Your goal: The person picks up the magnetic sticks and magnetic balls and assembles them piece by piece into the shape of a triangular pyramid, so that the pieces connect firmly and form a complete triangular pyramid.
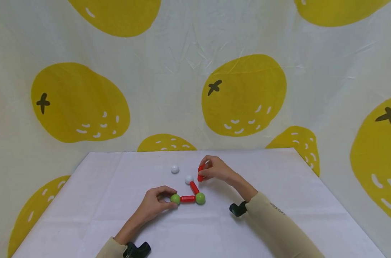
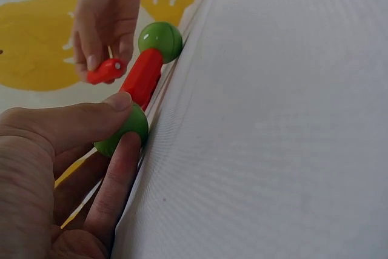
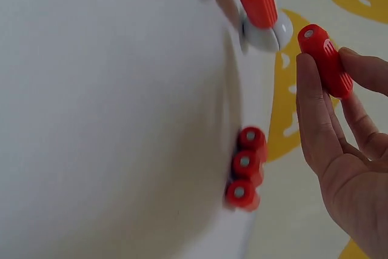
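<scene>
My left hand pinches a green ball between thumb and fingers, low at the white tabletop. From that ball a red magnetic rod runs right to a second green ball. Another red rod slants from there up to a white ball. Just right of the white ball, my right hand holds a loose red rod between thumb and fingers. This rod stands roughly upright in the head view, and a metal tip shows at its end in the right wrist view.
A separate white ball lies farther back, left of the joined pieces. Three more red rods lie side by side on the table in the right wrist view; the right hand hides them in the head view. Behind the table hangs a fruit-patterned cloth.
</scene>
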### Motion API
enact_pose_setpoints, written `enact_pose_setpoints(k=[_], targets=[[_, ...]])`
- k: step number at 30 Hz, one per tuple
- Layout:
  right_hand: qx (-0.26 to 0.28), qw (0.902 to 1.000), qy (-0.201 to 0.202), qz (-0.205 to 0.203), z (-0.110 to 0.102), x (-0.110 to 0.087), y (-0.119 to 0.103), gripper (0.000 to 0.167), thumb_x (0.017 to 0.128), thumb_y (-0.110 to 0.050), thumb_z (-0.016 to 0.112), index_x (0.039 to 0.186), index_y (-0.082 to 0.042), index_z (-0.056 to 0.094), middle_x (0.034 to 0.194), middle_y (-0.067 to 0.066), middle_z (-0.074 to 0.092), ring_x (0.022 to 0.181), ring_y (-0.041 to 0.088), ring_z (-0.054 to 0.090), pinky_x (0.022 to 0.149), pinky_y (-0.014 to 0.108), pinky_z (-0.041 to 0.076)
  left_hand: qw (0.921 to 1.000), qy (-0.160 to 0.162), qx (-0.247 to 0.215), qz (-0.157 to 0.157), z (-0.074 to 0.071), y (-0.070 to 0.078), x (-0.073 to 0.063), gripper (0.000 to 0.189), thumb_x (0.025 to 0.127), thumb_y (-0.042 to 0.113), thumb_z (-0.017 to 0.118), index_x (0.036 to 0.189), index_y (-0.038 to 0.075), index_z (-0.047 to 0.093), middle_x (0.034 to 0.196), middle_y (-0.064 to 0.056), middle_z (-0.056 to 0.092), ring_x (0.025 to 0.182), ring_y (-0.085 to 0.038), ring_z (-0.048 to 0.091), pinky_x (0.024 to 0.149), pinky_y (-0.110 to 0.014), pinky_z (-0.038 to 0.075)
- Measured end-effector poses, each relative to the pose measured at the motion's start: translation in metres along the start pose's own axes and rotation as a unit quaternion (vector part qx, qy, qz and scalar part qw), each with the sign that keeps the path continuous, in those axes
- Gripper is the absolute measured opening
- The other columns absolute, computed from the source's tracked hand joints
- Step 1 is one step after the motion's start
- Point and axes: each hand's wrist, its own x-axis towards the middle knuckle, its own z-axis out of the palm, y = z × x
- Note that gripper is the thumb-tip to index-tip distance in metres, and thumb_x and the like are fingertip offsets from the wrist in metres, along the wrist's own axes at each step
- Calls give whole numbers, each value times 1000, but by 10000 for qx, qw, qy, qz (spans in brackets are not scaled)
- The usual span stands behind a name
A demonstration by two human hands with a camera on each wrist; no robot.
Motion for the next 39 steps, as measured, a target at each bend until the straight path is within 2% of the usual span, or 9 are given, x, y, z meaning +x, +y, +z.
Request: enact_pose_setpoints(k=[5, 14, 17, 26, 33, 39], targets=[[-122, 9995, -264, -102, 15, 4, -8, 25, 93, -13, 74, 115, -5, 64, 98, 13, 70, 80, 26, 76, 80, 33, 62, 10000, 53, 59, -30, 1, -2, 2, 36, 80, 23, 90, 113, 15, 75, 108, -1, 75, 98, -12, 67, 73, -20, 54], [-208, 9977, -622, -172, 42, 5, -19, 21, 94, -14, 74, 112, -8, 66, 98, 11, 70, 75, 20, 75, 77, 33, 63, 9996, 198, 187, -96, 0, -5, 3, 32, 78, 23, 91, 105, 22, 74, 105, 5, 74, 96, -10, 69, 74, -22, 55], [-188, 9970, -724, -192, 51, 6, -20, 23, 94, -13, 74, 114, -6, 65, 97, 10, 70, 75, 21, 76, 75, 32, 63, 9996, 210, 170, -102, 1, -6, 3, 32, 78, 23, 91, 104, 23, 74, 104, 5, 74, 96, -9, 69, 75, -21, 55], [-289, 9972, -693, -23, 68, 6, -21, 29, 95, -13, 74, 120, -2, 64, 94, 8, 72, 72, 22, 76, 68, 31, 62, 9997, 221, 101, -17, 2, -9, 3, 31, 77, 21, 92, 102, 22, 75, 101, 5, 76, 94, -8, 69, 71, -22, 55], [-306, 9975, -632, 27, 71, 6, -18, 28, 95, -15, 75, 118, -3, 65, 92, 8, 72, 68, 21, 75, 65, 29, 61, 9996, 219, 167, -43, 2, -8, 3, 30, 77, 23, 91, 102, 24, 75, 101, 6, 75, 95, -10, 69, 70, -23, 55], [-599, 9962, -618, -98, 70, 4, -21, 28, 95, -16, 75, 118, -3, 66, 92, 7, 72, 69, 21, 75, 64, 29, 61, 9996, 205, 163, -81, 2, -7, 2, 30, 78, 23, 91, 103, 24, 75, 102, 5, 76, 96, -10, 69, 70, -22, 55]])
